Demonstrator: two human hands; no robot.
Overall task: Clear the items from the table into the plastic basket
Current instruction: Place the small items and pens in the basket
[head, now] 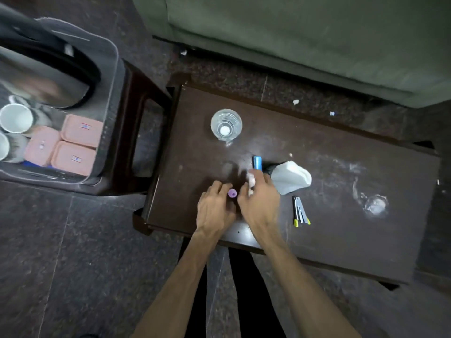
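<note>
A small purple cap (232, 192), judged light and stiff and best pinched at its rim, is held between the fingertips of the left hand (214, 208) above the table (341, 240), while a blurred white scrap (251, 181) is clamped in the right hand (260, 201), the plastic basket (107, 98) standing well apart at left

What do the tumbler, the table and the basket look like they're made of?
Tumbler: clear glass or hard plastic, since the table shows through it. Table: dark wood or laminate with a worn semi-gloss, showing whitish scuffs and dull reflections. Basket: grey translucent plastic, its pink boxes showing through the wall.
</note>
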